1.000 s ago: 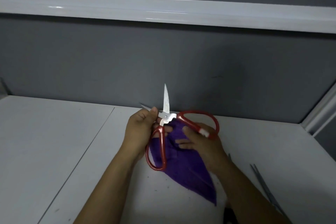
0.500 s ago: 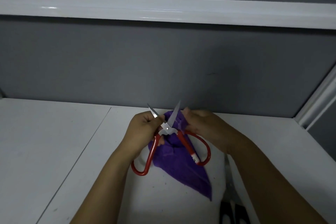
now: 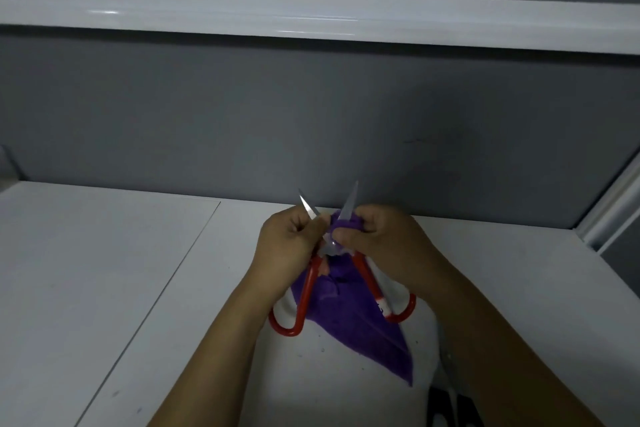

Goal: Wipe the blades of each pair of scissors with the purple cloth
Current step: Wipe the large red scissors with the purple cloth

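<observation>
A pair of red-handled scissors (image 3: 306, 291) is held up over the white table (image 3: 104, 270), blades spread and pointing away from me. My left hand (image 3: 287, 246) grips the left blade near the pivot. My right hand (image 3: 384, 239) pinches the purple cloth (image 3: 349, 319) around the base of the right blade. The rest of the cloth hangs down behind the handles to a point near my right forearm.
A grey partition wall (image 3: 311, 121) with a white rail stands just behind the hands. A seam runs across the table on the left. Something black with a white mark (image 3: 446, 409) shows at the bottom edge beside my right forearm.
The scissors swung so both blades point away and the handles hang toward me. My right hand moved from the handle up to the right blade with the cloth.
</observation>
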